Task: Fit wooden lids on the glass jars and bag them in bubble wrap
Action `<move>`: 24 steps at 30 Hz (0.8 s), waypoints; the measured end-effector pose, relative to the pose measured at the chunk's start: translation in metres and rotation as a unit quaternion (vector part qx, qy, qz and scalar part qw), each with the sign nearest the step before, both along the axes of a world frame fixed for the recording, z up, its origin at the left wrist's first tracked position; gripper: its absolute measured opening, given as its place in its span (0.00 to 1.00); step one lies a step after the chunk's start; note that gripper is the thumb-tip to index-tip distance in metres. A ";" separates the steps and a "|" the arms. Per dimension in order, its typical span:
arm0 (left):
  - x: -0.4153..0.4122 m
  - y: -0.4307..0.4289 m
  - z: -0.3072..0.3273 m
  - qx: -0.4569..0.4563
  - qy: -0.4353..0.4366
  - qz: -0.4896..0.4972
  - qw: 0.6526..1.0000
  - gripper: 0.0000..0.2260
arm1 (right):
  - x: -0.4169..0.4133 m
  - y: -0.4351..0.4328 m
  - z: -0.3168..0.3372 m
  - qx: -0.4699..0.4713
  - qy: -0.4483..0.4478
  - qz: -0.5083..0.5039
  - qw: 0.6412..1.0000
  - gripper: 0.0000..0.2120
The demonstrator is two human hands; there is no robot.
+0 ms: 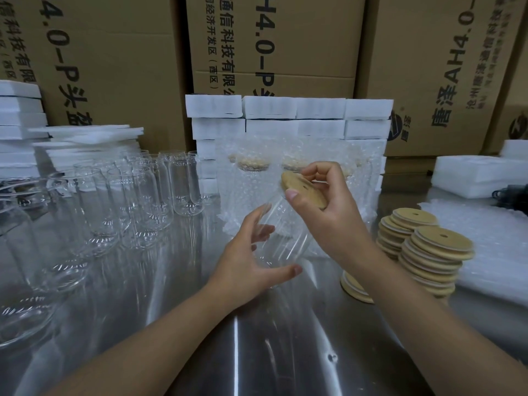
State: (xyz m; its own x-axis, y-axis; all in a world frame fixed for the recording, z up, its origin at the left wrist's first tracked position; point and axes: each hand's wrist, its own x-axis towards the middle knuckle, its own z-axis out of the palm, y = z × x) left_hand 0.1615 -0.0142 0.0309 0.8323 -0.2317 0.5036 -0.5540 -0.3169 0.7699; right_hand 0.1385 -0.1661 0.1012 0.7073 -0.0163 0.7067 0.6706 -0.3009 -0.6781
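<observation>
A jar (pixel 285 241) is held clear of the table (pixel 285 338) at the centre of the frame by the left hand (pixel 245 252). Its thumb is hooked under the base end, and the other fingers are curled round the far wall, seen partly through the glass. The jar is tilted: its long axis runs from the base, at lower centre, up and slightly right to the mouth, which is turned away from the camera. A lid (pixel 311 195) is pinched by its edge in the right hand (pixel 334 215), with the thumb on the near rim and the fingers bent over the far rim. It is carried at the jar's mouth, just above and to the right of the left hand. The lid's face is tilted, roughly across the jar's axis. Whether it is already entered in the mouth or only laid against the rim cannot be told, since the glass edge is lost behind thumb and wood. The coming move is judged to turn on that alignment: the lid is to be squared to the axis and pressed along it toward the left palm, which is placed to take the push. The right hand is nearer the mouth; the left is at the base. Spare lids (pixel 437 252) are stacked at right, bare jars (pixel 160 190) are ranged at left, and bagged jars (pixel 257 178) are stood at upper centre.
</observation>
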 end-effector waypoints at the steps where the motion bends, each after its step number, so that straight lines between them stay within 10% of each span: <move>1: -0.001 0.000 0.000 0.001 0.000 0.000 1.000 0.43 | 0.000 0.000 0.000 -0.011 -0.002 -0.002 1.000 0.13; 24: -0.001 0.002 0.001 -0.003 -0.008 -0.012 1.000 0.46 | 0.001 0.003 -0.005 -0.040 0.004 0.003 0.999 0.12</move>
State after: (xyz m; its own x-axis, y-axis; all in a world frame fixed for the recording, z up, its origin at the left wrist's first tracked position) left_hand 0.1600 -0.0126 0.0318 0.8184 -0.2482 0.5183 -0.5736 -0.2989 0.7626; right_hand 0.1400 -0.1629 0.0958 0.7132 0.0441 0.6995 0.6667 -0.3509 -0.6576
